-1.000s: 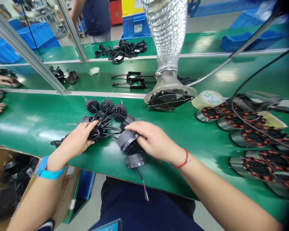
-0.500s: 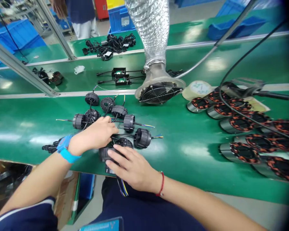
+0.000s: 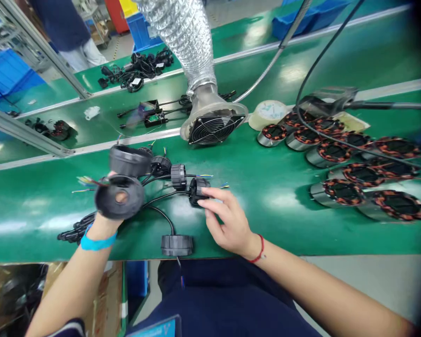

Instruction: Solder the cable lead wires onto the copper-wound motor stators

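My left hand (image 3: 105, 223), mostly hidden behind what it carries, holds black round plastic housings above the bench. The nearer housing (image 3: 107, 206) shows its open hollow side, with coloured wires at its left; another housing (image 3: 129, 163) is raised just behind it. The thumb and fingers of my right hand (image 3: 228, 220) are on a black ribbed housing (image 3: 196, 192) that lies on the bench with a black cable. By the front edge sits one more housing (image 3: 177, 245), its cable running back. A ribbed housing (image 3: 178, 176) with bare coloured wire ends lies farther back.
Several copper-wound motor stators (image 3: 337, 192) stand at the right. A fume extractor hood (image 3: 214, 124) hangs over the bench from a foil duct. A tape roll (image 3: 269, 114) and small circuit boxes (image 3: 155, 118) lie behind. Bundled black cables (image 3: 79, 227) are at the left.
My left hand has lifted housings up and left from the group. My right hand has moved from the front housings to one farther right. The view has shifted.
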`<state>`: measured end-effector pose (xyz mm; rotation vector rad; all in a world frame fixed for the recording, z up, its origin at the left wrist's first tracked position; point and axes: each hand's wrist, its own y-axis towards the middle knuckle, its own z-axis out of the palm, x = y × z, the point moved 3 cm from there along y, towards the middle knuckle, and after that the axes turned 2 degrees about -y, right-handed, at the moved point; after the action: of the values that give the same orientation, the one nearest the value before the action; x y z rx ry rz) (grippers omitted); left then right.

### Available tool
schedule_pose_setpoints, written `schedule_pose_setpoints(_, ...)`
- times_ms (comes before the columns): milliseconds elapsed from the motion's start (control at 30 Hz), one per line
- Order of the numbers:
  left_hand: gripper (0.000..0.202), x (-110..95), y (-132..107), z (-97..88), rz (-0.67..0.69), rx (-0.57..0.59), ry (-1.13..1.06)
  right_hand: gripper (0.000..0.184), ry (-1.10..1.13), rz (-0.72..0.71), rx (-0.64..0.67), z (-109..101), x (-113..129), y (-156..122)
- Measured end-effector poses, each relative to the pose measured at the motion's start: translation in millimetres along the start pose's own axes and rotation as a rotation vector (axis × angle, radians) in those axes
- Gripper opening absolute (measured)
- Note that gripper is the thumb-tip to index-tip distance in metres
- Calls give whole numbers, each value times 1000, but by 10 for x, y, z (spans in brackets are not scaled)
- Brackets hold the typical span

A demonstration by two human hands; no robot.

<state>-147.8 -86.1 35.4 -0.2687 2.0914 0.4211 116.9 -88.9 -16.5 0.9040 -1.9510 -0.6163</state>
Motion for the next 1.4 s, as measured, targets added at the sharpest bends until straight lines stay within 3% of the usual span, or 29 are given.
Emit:
schedule_pose_setpoints(67,36,51,-3,-43,14,-115,-235,27,23,22,124,53,28,93)
schedule_pose_setpoints(133,31,121,3,-68,-76,-212,-649,21,45,15,345,153,144,146)
schedule_pose_setpoints(200,25,195,1,-71,-216,-319,-1037,34,73,-58,594,270,318,133)
schedule_pose_setpoints(267,22,243,-16,-64,-280,-398,-1177,50,69,-147,764,364,460,71)
schedule_pose_setpoints(367,18,272,-81,-34,-174,-423,-1037,23,-70,-167,767,414,454,-21)
schedule_pose_setpoints(400,18,273,-119,-11,-103,-422,-941,17,-114,-161,705,398,403,-40)
schedule_pose_setpoints(500,25,247,-281,118,112,-426,-517,23,-233,-125,416,272,180,-72)
schedule_pose_setpoints(567,22,199,-381,289,202,-300,-218,28,-304,-25,254,186,2,-84)
schedule_pose_setpoints(633,10,149,-448,472,236,-118,-38,39,-302,160,211,153,-187,-92)
schedule_pose_setpoints(700,4,104,-477,579,220,-13,87,55,-186,366,289,187,-362,-103)
schedule_pose_setpoints(767,30,71,-472,608,182,69,241,65,-26,486,397,249,-476,-113)
schedule_pose_setpoints(833,54,54,-472,615,197,236,396,69,114,498,438,291,-524,-110)
schedule_pose_setpoints(933,55,70,-554,658,326,489,510,68,205,381,395,300,-491,-91)
schedule_pose_setpoints(1000,47,127,-624,712,360,465,558,59,193,269,355,288,-419,-77)
schedule_pose_setpoints(1133,32,294,-668,837,243,150,504,47,143,90,335,215,-243,-50)
schedule_pose_setpoints(1267,21,347,-584,878,188,76,378,52,152,-64,509,20,-157,19)
schedule_pose_setpoints(1333,14,317,-538,838,180,58,301,48,194,-58,567,-108,-227,83)
schedule_pose_setpoints(1400,8,279,-509,775,166,25,219,37,267,95,538,-198,-397,155)
